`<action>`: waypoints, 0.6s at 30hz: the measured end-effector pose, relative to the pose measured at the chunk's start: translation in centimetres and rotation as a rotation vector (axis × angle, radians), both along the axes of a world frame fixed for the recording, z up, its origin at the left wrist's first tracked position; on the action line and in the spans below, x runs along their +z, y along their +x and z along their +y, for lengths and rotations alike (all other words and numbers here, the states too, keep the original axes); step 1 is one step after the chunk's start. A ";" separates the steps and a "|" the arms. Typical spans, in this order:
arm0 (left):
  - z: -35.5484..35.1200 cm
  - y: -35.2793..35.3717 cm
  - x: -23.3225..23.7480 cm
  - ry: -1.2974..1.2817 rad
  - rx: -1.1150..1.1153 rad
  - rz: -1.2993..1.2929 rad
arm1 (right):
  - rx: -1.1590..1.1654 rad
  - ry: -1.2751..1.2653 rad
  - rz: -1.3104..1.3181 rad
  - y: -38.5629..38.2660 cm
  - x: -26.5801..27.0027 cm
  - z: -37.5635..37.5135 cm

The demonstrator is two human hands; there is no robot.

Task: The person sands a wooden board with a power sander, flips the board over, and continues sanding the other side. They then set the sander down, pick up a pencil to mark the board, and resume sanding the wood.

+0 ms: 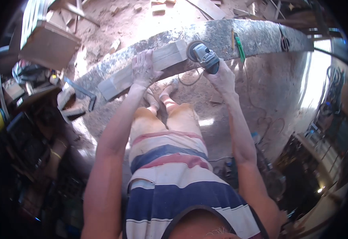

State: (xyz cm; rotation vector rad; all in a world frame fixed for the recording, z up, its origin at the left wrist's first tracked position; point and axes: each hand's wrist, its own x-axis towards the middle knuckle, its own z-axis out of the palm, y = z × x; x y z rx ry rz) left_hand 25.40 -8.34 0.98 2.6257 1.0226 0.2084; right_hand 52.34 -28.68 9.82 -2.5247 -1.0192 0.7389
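Observation:
A long pale wooden board [122,77] lies along the near edge of a worn workbench [142,44]. My left hand [144,68] presses flat across the middle of the board, fingers stretched over its top. In my right hand [221,77] is an angle grinder [206,57], its body wrapped by my fingers. The round disc [195,50] of the grinder sits right by the board's right end. From the tool a cord [190,84] loops down below the bench edge.
Right of the grinder lie a green-handled tool [239,46], a pencil-like yellow stick [233,39] and scissors [284,42]. A metal square [84,91] rests at the bench's left end. Wood scraps [158,8] litter the ground beyond. A wooden box [48,44] stands at upper left.

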 end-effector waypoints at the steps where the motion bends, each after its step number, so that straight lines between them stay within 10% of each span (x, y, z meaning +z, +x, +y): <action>1: -0.1 0.0 0.2 -0.008 0.003 -0.006 | -0.018 0.006 -0.020 0.2 0.4 0.1; 18: -0.1 0.6 0.7 -0.043 0.019 0.076 | 0.046 0.038 -0.060 -0.1 -1.1 1.2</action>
